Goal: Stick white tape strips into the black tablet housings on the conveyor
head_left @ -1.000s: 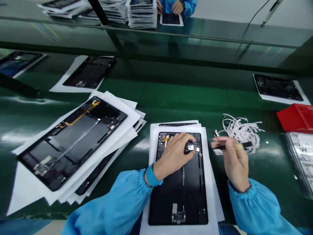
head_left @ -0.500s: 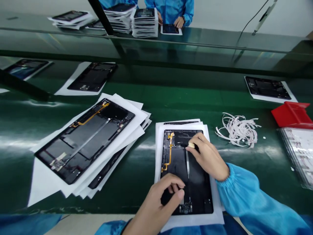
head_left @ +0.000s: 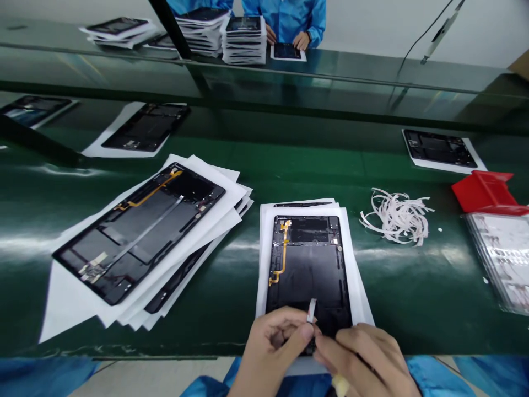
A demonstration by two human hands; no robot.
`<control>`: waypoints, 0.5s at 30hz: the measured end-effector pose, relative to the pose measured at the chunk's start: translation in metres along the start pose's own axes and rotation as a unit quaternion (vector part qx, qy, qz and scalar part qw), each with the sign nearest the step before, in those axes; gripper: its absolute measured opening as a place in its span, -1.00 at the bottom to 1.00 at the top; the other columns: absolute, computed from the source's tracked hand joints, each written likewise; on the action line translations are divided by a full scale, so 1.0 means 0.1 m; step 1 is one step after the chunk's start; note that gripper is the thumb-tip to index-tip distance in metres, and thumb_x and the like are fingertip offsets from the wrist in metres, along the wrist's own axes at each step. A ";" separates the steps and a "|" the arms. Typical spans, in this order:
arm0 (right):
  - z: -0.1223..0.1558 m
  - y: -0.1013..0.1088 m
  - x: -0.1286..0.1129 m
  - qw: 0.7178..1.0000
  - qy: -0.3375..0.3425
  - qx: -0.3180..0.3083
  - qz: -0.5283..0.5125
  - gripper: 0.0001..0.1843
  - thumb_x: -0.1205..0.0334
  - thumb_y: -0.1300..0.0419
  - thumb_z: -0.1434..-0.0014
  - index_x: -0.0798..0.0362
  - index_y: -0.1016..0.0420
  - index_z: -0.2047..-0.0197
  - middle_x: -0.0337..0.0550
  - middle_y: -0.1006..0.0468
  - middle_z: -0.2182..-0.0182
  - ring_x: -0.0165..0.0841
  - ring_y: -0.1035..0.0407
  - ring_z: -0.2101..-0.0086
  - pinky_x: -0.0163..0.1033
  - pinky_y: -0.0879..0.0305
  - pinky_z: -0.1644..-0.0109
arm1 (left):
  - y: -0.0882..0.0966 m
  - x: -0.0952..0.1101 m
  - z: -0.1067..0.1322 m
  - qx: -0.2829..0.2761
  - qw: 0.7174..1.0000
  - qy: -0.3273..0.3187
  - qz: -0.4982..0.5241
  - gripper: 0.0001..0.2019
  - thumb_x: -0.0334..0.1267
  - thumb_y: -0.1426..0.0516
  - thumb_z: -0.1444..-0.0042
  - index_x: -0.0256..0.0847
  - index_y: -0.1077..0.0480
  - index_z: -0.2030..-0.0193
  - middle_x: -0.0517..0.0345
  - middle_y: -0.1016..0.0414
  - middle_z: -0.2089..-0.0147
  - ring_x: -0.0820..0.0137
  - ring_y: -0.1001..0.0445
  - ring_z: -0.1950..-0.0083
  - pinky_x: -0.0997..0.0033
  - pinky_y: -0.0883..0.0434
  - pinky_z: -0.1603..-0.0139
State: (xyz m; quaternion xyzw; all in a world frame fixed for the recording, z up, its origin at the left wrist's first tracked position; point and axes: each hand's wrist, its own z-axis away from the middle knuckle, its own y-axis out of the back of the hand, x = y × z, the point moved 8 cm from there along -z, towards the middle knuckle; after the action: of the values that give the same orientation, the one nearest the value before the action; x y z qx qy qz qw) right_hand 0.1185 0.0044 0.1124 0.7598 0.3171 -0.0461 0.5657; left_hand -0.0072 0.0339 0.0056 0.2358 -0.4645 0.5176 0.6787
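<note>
My left hand [head_left: 275, 344] is closed over the lower part of an opened tablet back housing [head_left: 312, 270], pinching a short flat ribbon cable [head_left: 311, 310] that sticks up between thumb and forefinger. Close beside it, my right hand [head_left: 366, 355] has its fingertips pressed together, almost touching the left ones; what they grip is hidden. A small pale yellow piece [head_left: 341, 384] shows under the right hand, and I cannot tell what it is. The black housing lies on white paper sheets [head_left: 357, 275], with an orange flex cable [head_left: 284, 256] along its left side.
To the left, another opened tablet housing [head_left: 142, 234] tops a stack with paper sheets. At right are a heap of white strips [head_left: 399, 218], a red bin [head_left: 485, 193] and clear plastic trays [head_left: 502, 262]. Across the raised shelf, a person's hands [head_left: 301, 41] rest at a tablet.
My right hand has come down from the housing's upper part to beside my left hand. The ribbon cable, flat along the housing before, now stands in my left fingers.
</note>
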 end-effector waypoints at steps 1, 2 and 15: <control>0.01 0.00 0.04 1.000 -0.003 -0.001 0.001 -0.71 0.31 0.02 -0.42 0.03 -0.52 0.00 -0.19 -0.65 0.36 -0.39 -0.56 0.42 -0.32 -0.47 0.27 | 0.01 0.02 -0.02 0.001 1.000 -0.012 -0.020 -0.63 0.06 -0.26 -0.12 -0.27 -0.60 0.27 0.01 -0.62 0.37 0.32 -0.56 0.37 0.40 -0.53 0.30; 0.03 -0.01 0.07 1.000 -0.004 -0.005 0.004 -0.69 0.31 0.03 -0.42 0.04 -0.50 -0.04 -0.17 -0.66 0.31 -0.39 -0.57 0.39 -0.33 -0.48 0.25 | 0.00 0.06 -0.03 0.002 0.999 -0.032 -0.044 -0.68 0.01 -0.26 -0.15 -0.25 -0.61 0.28 0.03 -0.62 0.37 0.33 -0.56 0.37 0.41 -0.53 0.30; 0.01 -0.01 0.11 0.987 0.057 -0.029 0.150 -0.43 0.50 0.30 -0.37 0.25 -0.57 0.10 0.01 -0.68 0.34 -0.32 -0.56 0.46 -0.27 -0.47 0.39 | -0.32 0.55 0.04 -0.014 0.889 -0.356 -0.289 -0.72 -0.50 -0.06 -0.28 -0.14 -0.50 0.02 0.10 -0.61 0.22 0.39 -0.58 0.25 0.51 -0.54 0.16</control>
State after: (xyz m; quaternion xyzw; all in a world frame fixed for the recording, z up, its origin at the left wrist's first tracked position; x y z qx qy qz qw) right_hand 0.1268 0.0080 0.1068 0.7835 0.2325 0.0916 0.5689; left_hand 0.0220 0.0461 0.0612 0.5185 -0.5936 0.1733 0.5906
